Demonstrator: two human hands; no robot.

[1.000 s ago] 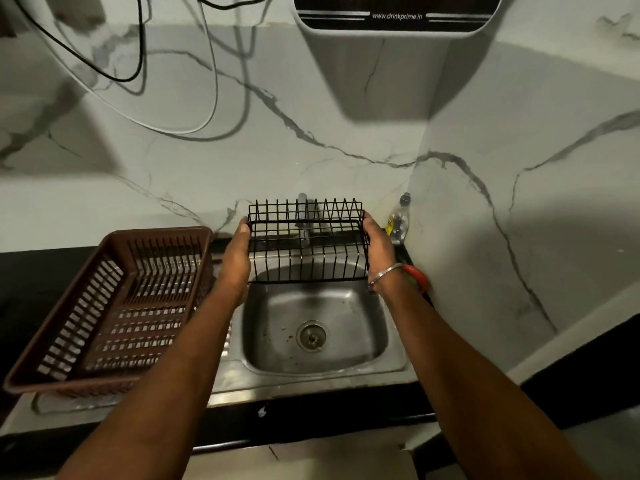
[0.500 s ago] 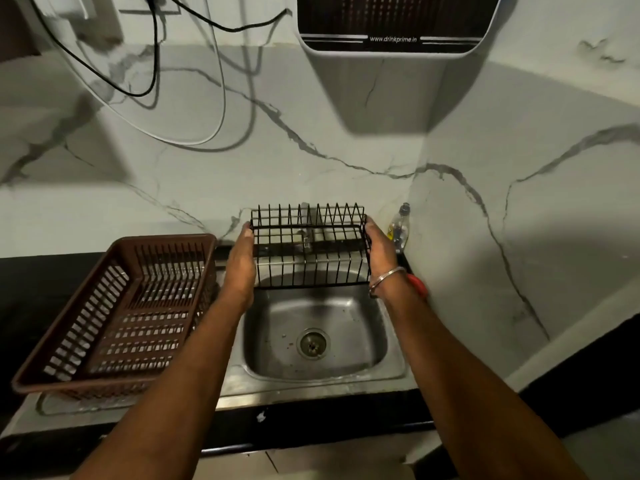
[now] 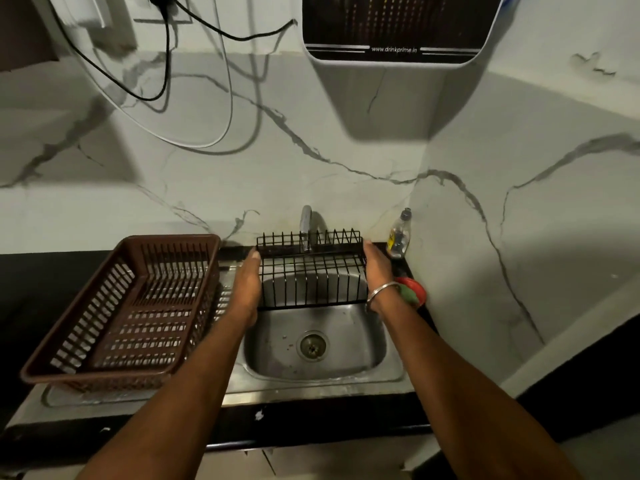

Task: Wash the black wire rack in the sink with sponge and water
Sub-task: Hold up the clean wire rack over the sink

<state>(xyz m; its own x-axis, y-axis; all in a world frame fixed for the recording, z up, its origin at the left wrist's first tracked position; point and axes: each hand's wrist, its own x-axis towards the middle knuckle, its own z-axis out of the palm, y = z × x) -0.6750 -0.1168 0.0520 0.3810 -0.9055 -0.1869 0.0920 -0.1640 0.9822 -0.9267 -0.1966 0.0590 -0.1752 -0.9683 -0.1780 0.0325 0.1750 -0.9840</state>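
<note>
Left hand (image 3: 247, 289) and right hand (image 3: 379, 271) are holding the rack (image 3: 311, 271) over the sink (image 3: 346, 370), fingers (image 3: 255, 258) lying straight against its ends | rack is looking light, stiff, likely slippery wet | end bars are offering the surest hold

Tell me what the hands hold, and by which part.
The rack, between both hands: left hand against its left end, right hand against its right end.

The only readable text is the web address "www.drinkprime.in", printed in white along the bottom edge of the wall-mounted water purifier (image 3: 398, 26).
</note>
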